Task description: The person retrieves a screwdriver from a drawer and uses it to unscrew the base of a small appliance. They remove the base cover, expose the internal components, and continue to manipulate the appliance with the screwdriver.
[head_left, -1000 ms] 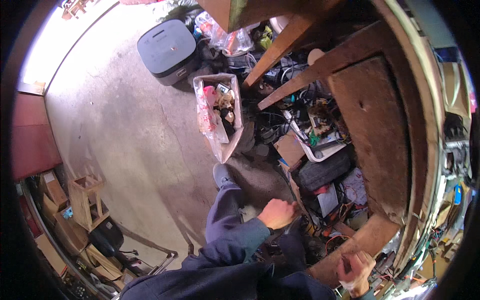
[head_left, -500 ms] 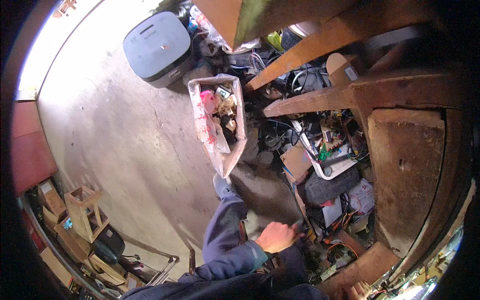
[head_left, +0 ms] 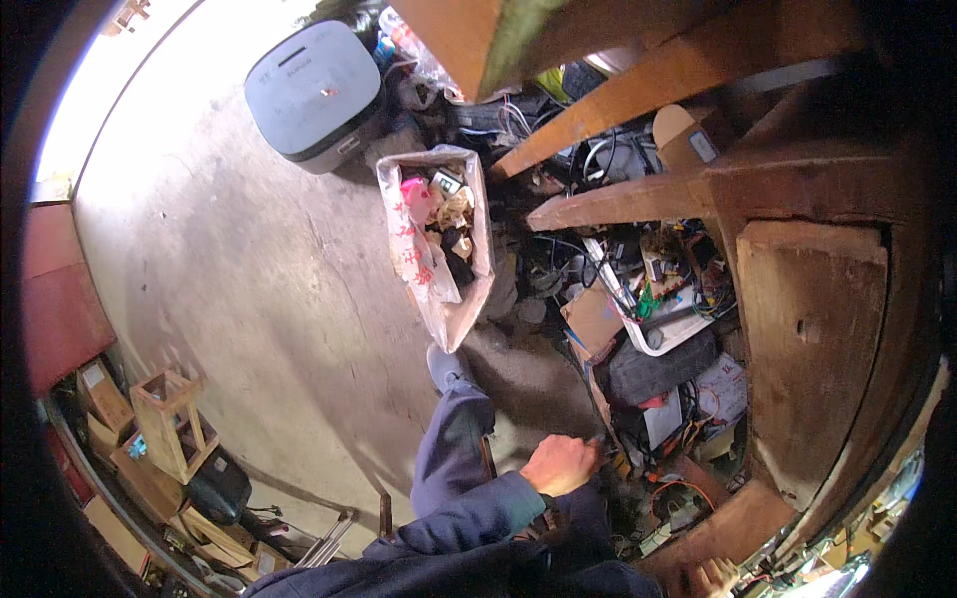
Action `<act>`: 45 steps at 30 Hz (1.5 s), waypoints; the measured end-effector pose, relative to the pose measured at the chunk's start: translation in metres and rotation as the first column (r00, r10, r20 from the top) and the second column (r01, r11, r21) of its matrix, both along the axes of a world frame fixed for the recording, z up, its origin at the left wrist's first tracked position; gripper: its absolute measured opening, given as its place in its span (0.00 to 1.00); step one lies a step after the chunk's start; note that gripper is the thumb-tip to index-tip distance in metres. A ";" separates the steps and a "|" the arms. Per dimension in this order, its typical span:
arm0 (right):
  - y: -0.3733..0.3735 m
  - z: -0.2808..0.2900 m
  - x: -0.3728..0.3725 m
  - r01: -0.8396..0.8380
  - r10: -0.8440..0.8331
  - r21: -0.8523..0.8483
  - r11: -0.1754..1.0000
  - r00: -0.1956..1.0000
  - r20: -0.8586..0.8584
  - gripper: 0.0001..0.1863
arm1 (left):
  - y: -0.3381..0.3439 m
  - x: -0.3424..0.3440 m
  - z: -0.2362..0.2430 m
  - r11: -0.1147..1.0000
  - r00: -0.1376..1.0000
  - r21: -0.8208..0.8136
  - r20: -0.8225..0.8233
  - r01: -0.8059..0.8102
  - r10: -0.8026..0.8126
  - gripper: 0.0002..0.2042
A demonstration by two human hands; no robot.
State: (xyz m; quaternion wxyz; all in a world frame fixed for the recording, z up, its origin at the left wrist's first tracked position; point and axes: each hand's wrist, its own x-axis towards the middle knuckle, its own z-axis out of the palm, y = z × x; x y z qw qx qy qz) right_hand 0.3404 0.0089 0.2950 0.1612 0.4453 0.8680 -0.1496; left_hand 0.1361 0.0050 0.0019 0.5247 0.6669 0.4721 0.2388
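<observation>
My left hand (head_left: 564,462) is closed at lower centre, beside the dark clutter, around something small that I cannot make out. Only the fingers of my right hand (head_left: 714,575) show at the lower edge, on or beside a reddish wooden board (head_left: 726,528); their grip is unclear. To the right stands a worn wooden panel (head_left: 812,339) with angled rails (head_left: 623,204). Beneath and beside it lie a white plastic tray (head_left: 657,339), cardboard pieces (head_left: 593,319), tangled cables, an orange cord and a dark padded item (head_left: 653,369).
A lined box of scraps (head_left: 461,309) is just beyond my foot (head_left: 446,367), with a grey lidded bin (head_left: 309,85) behind it. Concrete floor (head_left: 239,269) spreads leftward to cardboard boxes (head_left: 108,394), a small wooden frame (head_left: 169,414) and red panels (head_left: 65,299). Wooden furniture overhangs the top.
My left hand has shifted lower and slightly right. My right hand has dropped mostly out of the picture. The wooden panel and rails now appear lower and further right as the view has shifted.
</observation>
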 end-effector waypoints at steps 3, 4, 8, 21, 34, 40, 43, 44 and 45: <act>0.002 -0.005 -0.001 -0.001 0.001 0.002 1.000 1.000 0.002 0.07 | -0.004 0.002 -0.004 0.998 0.999 -0.051 -0.033 0.026 -0.027 0.14; 0.003 -0.006 -0.001 -0.002 0.002 0.003 1.000 1.000 0.002 0.07 | -0.005 0.002 -0.005 0.998 0.999 -0.063 -0.043 0.009 -0.012 0.13; 0.005 -0.007 -0.003 0.004 -0.003 -0.002 1.000 1.000 0.013 0.07 | -0.005 -0.002 -0.008 0.996 0.998 -0.081 -0.056 0.030 -0.034 0.13; -0.007 0.007 0.016 0.005 -0.004 -0.014 1.000 0.998 0.055 0.09 | 0.001 0.004 -0.011 0.994 0.996 -0.080 -0.050 0.073 -0.078 0.12; -0.022 0.017 0.036 0.012 -0.012 -0.002 1.000 0.995 0.102 0.10 | -0.014 0.018 -0.008 0.993 0.999 -0.116 -0.039 0.034 -0.039 0.14; -0.025 0.014 0.037 0.029 -0.030 0.038 0.999 0.999 0.034 0.08 | -0.022 0.025 -0.011 0.999 0.993 -0.052 -0.118 -0.013 0.007 0.14; -0.023 0.014 0.037 0.075 -0.077 0.031 0.997 0.996 0.049 0.08 | -0.028 0.033 -0.020 0.996 0.987 0.072 -0.146 -0.051 0.061 0.12; -0.021 0.013 0.035 0.072 -0.073 0.036 0.997 0.997 0.027 0.09 | -0.027 0.034 -0.019 0.996 0.988 0.072 -0.145 -0.046 0.056 0.12; -0.020 0.013 0.033 0.069 -0.070 0.045 0.997 0.997 0.017 0.09 | -0.026 0.036 -0.018 0.997 0.988 0.070 -0.142 -0.042 0.051 0.12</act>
